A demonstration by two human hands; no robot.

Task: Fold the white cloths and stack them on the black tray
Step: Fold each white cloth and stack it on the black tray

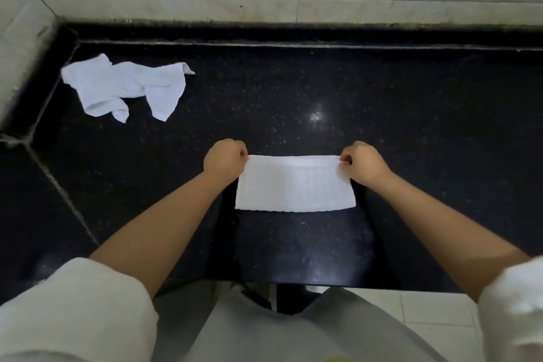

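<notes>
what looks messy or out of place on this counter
The crumpled white cloth at the far left of the black counter lies bunched and twisted, unfolded. The cloth held by the left hand and right hand is a neat rectangle. No black tray is in view.

Left hand (224, 159) and right hand (363, 163) each pinched a far corner of a folded white cloth (294, 184) on the black worktop (411, 126). Crumpled second cloth (126, 87) lay far left, well apart.
</notes>
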